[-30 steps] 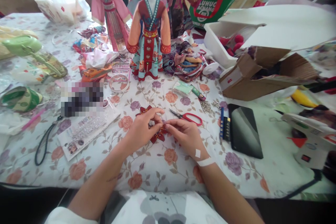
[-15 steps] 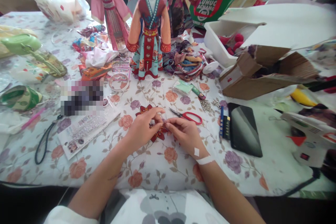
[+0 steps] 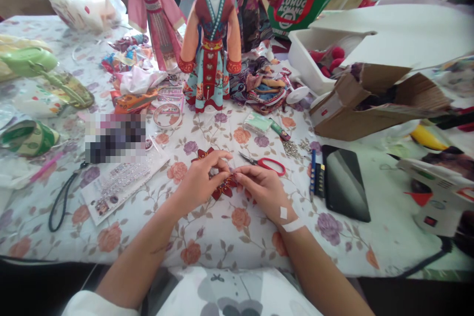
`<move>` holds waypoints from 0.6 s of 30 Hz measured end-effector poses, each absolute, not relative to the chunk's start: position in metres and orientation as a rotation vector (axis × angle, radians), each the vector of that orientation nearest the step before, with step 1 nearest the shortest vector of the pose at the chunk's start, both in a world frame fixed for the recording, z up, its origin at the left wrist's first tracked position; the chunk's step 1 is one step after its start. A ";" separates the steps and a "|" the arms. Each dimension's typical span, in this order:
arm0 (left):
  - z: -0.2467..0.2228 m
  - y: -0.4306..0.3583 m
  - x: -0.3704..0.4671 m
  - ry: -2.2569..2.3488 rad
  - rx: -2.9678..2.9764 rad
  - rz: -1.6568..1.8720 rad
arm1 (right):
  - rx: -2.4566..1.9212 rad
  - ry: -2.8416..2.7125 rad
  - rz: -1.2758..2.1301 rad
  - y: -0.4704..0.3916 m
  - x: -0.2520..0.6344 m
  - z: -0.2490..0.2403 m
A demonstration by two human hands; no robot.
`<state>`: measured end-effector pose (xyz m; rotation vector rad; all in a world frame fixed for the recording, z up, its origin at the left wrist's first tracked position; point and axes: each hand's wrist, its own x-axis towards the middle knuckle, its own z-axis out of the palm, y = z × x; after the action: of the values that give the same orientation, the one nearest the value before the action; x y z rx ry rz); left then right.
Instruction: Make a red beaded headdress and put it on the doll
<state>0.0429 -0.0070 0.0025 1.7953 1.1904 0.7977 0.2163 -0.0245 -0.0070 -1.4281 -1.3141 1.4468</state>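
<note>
My left hand (image 3: 200, 180) and my right hand (image 3: 263, 191) meet over a dark red flower-shaped fabric piece (image 3: 224, 190) on the tablecloth. The thumb of my left hand presses inward beneath a curled index finger, its other fingertips hidden. Thumb and fingers of my right hand are pinched together beside the left thumb; whatever lies between them is too small to name. Dark red petals (image 3: 205, 153) also show beyond my left hand. Red-handled scissors (image 3: 272, 165) lie just past my right hand, blades partly parted. White tape (image 3: 294, 224) crosses my right wrist.
A doll-sized robe on a stand (image 3: 212, 54) rises ahead, with other dressed stands behind. On the right are a black phone (image 3: 346, 182), a blue pencil (image 3: 313, 173), a cardboard box (image 3: 344, 113) and a white machine (image 3: 431, 195). A rhinestone sheet (image 3: 122, 182) lies left.
My right hand has shifted very slightly to the right and its wrist has turned a little. My left hand and the objects around stay almost the same.
</note>
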 end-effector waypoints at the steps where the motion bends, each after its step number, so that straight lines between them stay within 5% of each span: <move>1: 0.003 -0.007 0.043 1.184 1.786 0.797 | -1.426 -1.303 1.455 -0.025 0.216 -0.007; 18: 0.002 -0.008 0.043 1.180 1.767 0.797 | -1.474 -1.328 1.381 -0.024 0.215 -0.005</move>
<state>0.0430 -0.0076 0.0023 1.7666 1.1800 0.7966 0.2148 -0.0245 -0.0053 -1.4740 -1.3277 1.3814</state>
